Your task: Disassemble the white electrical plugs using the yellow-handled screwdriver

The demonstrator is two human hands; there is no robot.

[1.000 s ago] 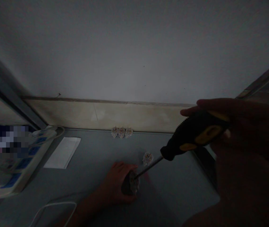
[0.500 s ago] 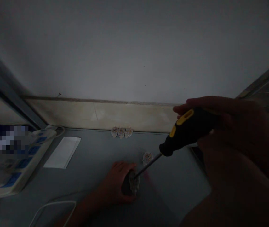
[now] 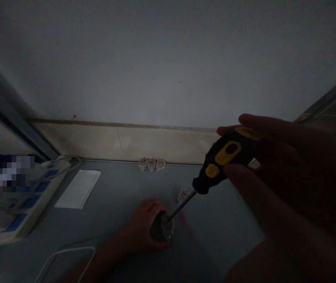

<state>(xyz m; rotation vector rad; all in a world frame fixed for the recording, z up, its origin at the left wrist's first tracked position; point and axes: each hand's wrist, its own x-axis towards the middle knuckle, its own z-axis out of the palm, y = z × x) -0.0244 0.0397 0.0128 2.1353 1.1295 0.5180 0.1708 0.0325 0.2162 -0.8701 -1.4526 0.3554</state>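
Observation:
My right hand [image 3: 286,169] has its thumb and fingers around the black and yellow handle of a screwdriver [image 3: 216,165]. The metal shaft slants down to the left, and its tip meets the pale, uneven face of a small dark round part [image 3: 157,228]. That part is gripped on its side by my left hand [image 3: 143,226], which rests low over the grey tabletop. Just behind the shaft lies a loose whitish piece [image 3: 183,195] with small metallic bits. Dim light hides the finer details of the held part.
Three similar whitish pieces [image 3: 152,164] stand in a row against the tiled wall base. A folded white paper [image 3: 78,189] lies to the left, beside a power strip [image 3: 28,220] with a red light. A white cable [image 3: 67,251] loops near my left forearm.
The screwdriver handle has turned about its axis, showing more yellow, and tilted slightly left. My right thumb now lies forward along the handle. My left hand and the part have barely moved.

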